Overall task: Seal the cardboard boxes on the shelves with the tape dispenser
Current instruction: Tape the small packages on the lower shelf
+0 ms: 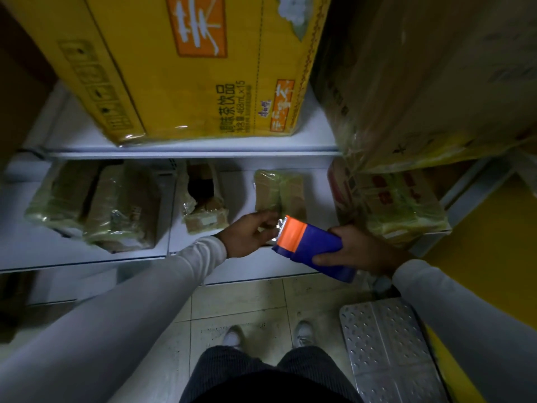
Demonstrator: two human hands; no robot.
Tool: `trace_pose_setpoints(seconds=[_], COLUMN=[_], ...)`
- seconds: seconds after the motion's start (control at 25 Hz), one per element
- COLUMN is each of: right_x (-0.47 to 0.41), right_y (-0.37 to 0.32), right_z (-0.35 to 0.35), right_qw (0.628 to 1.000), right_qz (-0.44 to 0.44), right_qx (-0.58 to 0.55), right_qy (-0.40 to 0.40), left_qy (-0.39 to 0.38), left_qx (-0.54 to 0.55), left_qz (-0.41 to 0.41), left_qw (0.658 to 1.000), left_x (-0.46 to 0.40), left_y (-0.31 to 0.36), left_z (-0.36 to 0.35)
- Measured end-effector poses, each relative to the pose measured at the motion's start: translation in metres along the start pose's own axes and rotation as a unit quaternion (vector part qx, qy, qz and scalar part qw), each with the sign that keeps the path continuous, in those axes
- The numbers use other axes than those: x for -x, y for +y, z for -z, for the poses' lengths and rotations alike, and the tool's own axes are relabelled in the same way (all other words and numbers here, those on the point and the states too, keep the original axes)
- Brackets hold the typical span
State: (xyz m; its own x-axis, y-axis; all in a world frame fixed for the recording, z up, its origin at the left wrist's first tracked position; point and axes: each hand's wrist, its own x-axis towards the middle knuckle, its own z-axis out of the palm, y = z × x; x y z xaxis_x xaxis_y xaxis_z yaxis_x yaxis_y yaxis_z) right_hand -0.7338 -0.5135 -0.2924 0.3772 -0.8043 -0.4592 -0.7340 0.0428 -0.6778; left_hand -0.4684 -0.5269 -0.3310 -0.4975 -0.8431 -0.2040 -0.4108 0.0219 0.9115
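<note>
Blue-and-orange tape dispenser [311, 248] is hovering just before the small taped box [280, 193] on the lower shelf [238, 187]. Right hand [360, 248] is gripping its body; left hand [252, 232] fingers are pinching at its metal front edge.

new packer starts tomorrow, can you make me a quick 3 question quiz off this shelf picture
1. Which hand grips the blue and orange tape dispenser?
A. left hand
B. right hand
C. both hands

2. True or false: the big yellow box sits on the shelf above the small taped boxes.

3. Fill in: the small box nearest the dispenser's front end lies on the ______ shelf.

Key
1. B. The right hand grips the blue body; the left hand's fingers are at the shiny tape end by the orange part.
2. True.
3. Lower.
</note>
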Motion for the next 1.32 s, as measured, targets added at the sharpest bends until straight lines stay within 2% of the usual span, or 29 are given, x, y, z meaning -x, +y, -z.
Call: trace_pose_setpoints(seconds=[0.08,0.2,0.4,0.6,0.76,0.92,1.08,1.32], right_x=[-0.003,-0.004,-0.005,-0.018,-0.015,-0.017,-0.027,-0.042], right_y=[-0.004,-0.004,-0.004,-0.017,-0.004,0.007,0.012,0.019], right_z=[0.000,-0.002,0.001,0.017,0.051,0.057,0.054,0.048], right_qw=[1.000,1.000,0.999,0.995,0.996,0.996,0.996,0.995], right_qz=[0.003,0.001,-0.001,0.007,-0.013,-0.028,-0.031,-0.048], right_qx=[0.013,0.026,0.030,0.052,0.067,0.074,0.065,0.061], right_qy=[-0.016,-0.018,-0.037,-0.080,-0.053,-0.037,-0.058,-0.064], left_qy=[-0.026,-0.008,0.037,0.089,0.157,0.157,0.170,0.168], left_qx=[0.130,0.190,0.150,0.095,0.133,0.114,0.178,0.076], left_qz=[0.019,0.048,0.062,0.043,0.071,0.110,0.170,0.183], left_qw=[0.991,0.981,0.986,0.991,0.976,0.975,0.954,0.966], left_x=[0.000,-0.003,-0.003,0.003,0.007,-0.002,-0.010,-0.024], left_y=[-0.001,-0.002,-0.006,-0.013,-0.024,-0.027,-0.033,-0.043], left_z=[-0.001,-0.004,-0.009,0.006,0.036,0.037,0.033,0.021])
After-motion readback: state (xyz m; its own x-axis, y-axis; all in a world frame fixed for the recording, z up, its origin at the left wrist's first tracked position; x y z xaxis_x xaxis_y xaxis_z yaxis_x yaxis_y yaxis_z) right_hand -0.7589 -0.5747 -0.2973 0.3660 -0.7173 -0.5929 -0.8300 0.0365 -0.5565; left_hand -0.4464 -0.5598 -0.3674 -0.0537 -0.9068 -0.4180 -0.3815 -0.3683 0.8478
